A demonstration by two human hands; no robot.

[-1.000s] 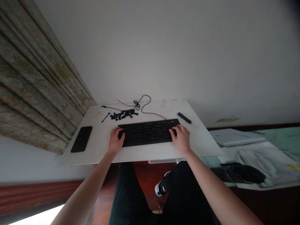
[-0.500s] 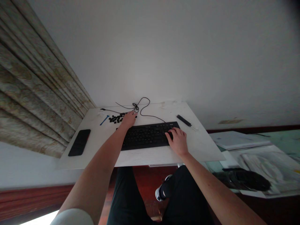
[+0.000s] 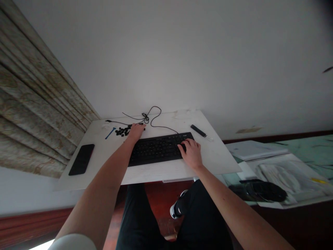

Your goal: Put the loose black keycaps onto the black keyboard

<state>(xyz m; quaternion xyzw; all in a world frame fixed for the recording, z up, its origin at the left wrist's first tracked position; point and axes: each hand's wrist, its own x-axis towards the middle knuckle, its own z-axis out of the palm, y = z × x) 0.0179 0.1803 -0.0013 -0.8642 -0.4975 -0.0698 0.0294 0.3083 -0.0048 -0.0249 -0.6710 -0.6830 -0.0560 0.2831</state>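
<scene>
A black keyboard (image 3: 156,150) lies on the white table, close to its front edge. My right hand (image 3: 191,152) rests over the keyboard's right end, thumb apart from the curved fingers, with no held object visible. At the back left, my left hand (image 3: 136,132) reaches past the keyboard's top left corner to a pile of loose black keycaps (image 3: 121,132). Its fingers look stretched over the right side of the pile, and the fingertips are too small to show any keycap between them. The keyboard's cable (image 3: 156,125) runs behind that hand in a tied bundle.
Left of the keycaps lies a thin blue tool (image 3: 110,133). A black phone (image 3: 81,159) is near the table's left edge. At right are a dark narrow strip (image 3: 198,130) and a small clear piece (image 3: 209,138). Papers and a black bag (image 3: 265,190) occupy a side surface.
The whole view has shifted slightly, so the table and its things appear further left. Both hands keep nearly the same places relative to the keyboard and the keycaps.
</scene>
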